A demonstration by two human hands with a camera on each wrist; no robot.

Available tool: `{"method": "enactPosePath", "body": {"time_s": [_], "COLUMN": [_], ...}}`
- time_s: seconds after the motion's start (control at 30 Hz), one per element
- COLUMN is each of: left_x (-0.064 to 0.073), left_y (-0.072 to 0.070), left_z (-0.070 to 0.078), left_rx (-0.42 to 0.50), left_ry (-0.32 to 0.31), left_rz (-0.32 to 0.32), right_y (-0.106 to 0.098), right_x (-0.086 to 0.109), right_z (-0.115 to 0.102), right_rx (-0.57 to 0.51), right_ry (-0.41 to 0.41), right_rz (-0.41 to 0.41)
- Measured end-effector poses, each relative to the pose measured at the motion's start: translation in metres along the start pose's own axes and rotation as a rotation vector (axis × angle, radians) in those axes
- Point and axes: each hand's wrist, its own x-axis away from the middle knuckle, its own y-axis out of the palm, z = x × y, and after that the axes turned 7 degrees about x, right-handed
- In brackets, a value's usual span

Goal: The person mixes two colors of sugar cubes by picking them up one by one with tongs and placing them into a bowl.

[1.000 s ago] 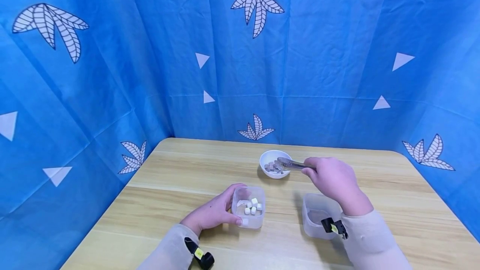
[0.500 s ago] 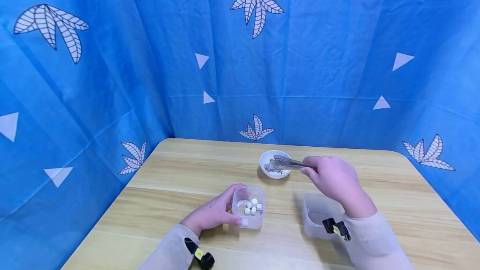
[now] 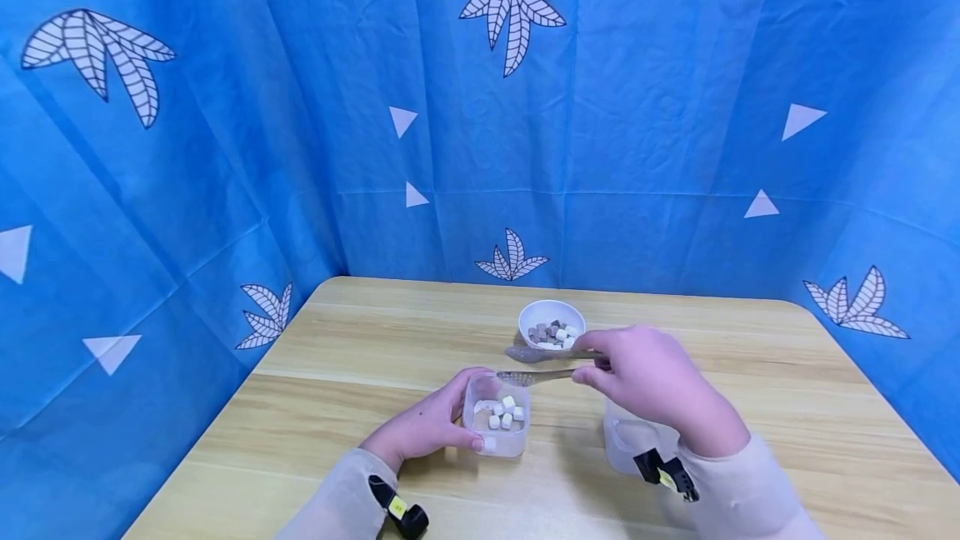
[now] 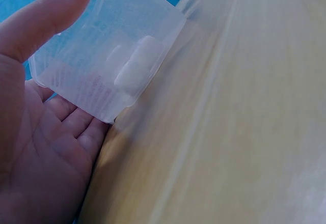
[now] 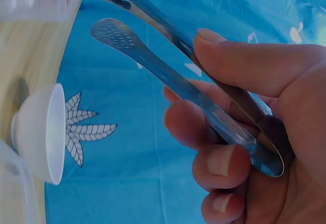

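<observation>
My left hand (image 3: 431,423) grips a clear plastic container (image 3: 517,445), thumb on its near side and fingers round the far side. Several small white cubes (image 3: 507,412) lie inside; some show through the wall in the left wrist view. In my right hand (image 3: 652,382) is a pair of metal tongs (image 5: 204,104) with perforated tips, held between thumb and fingers. The tongs' arms are spread, nothing between them. One tip overlaps the container's far rim in the head view. A white bowl (image 3: 551,308) just beyond holds grey-brown and white cubes.
A second clear container (image 3: 622,444) stands at the right, partly hidden under my right wrist. Blue patterned cloth (image 3: 645,148) hangs behind and left of the wooden table (image 3: 375,323).
The tongs have come out of the bowl, moving left and nearer to me, and their arms have spread. More of the bowl's cubes now show. My left hand and its container have stayed put.
</observation>
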Motion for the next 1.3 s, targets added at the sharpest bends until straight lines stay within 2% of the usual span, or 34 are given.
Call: {"method": "enactPosePath", "body": {"time_s": [0.33,0.47,0.67,0.9,1.1,1.3], "left_x": [0.002,0.001,0.001,0.001,-0.001,-0.001], "left_y": [-0.001,-0.002,-0.001,0.002,0.003,0.001], "left_z": [0.002,0.003,0.002,0.001,0.002,0.002], "left_rx": [-0.029,-0.003,0.012,0.001,0.002,0.027], "left_ry": [-0.016,0.006,0.006,0.012,0.016,0.011], "left_rz": [0.023,-0.007,-0.024,-0.022,-0.037,-0.033], "right_y": [0.012,0.018,0.016,0.024,0.025,0.012], "right_x": [-0.006,-0.009,-0.013,-0.021,-0.017,-0.014], "right_z": [-0.027,-0.035,-0.050,-0.057,-0.048,-0.035], "right_rx": [0.087,0.139,0.171,0.231,0.160,0.080], "right_ry": [-0.045,-0.023,0.061,0.009,-0.031,-0.058], "right_rz": [-0.016,-0.002,-0.086,-0.131,-0.097,-0.046]}}
